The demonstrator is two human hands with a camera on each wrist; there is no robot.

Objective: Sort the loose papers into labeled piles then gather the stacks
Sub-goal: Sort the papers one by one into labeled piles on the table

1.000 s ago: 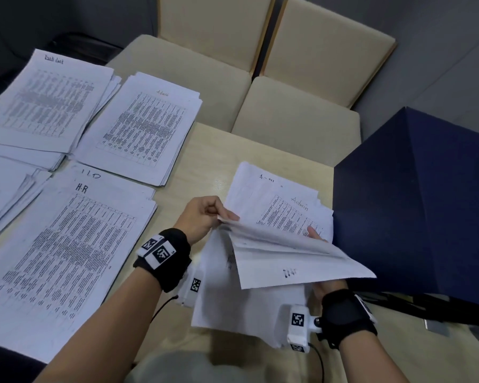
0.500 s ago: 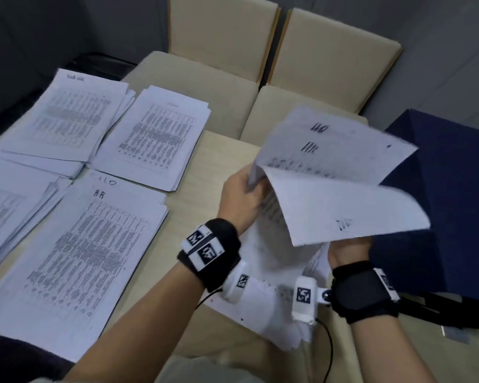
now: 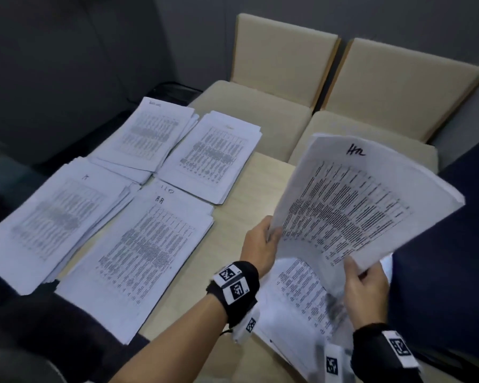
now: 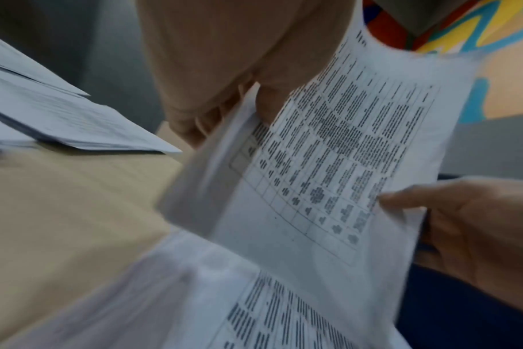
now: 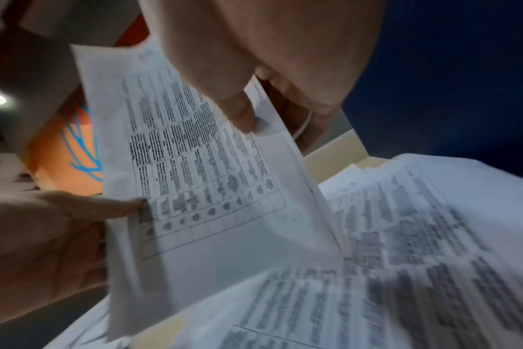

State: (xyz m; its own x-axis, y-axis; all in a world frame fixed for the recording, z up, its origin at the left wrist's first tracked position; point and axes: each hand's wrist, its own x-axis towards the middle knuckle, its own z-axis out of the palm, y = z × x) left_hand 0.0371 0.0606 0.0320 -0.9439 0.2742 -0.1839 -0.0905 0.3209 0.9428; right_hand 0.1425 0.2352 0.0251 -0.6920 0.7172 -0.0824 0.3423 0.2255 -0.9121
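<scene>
Both hands hold a small bundle of printed sheets [image 3: 354, 205] up off the table, its top sheet hand-marked at the upper edge. My left hand [image 3: 263, 241] grips its lower left edge; my right hand [image 3: 362, 283] pinches the bottom right corner with thumb on top. In the left wrist view the bundle [image 4: 338, 165] is pinched by the left hand [image 4: 242, 104], and the right hand [image 4: 451, 212] holds the other edge. The right wrist view shows the bundle [image 5: 206, 179] under the right thumb [image 5: 239, 113]. Loose papers [image 3: 302, 308] lie on the table below.
Several sorted piles lie at the left: an "HR" pile [image 3: 144, 258], one marked "IT" [image 3: 53, 222], and two at the back [image 3: 147, 134] [image 3: 213, 156]. A dark blue box [image 3: 451, 261] stands at the right. Two beige chairs [image 3: 282, 78] stand behind the wooden table [image 3: 246, 189].
The bundle has been lifted off the loose papers and turned over, so a printed face with a handwritten mark now faces me. The head view has tilted up.
</scene>
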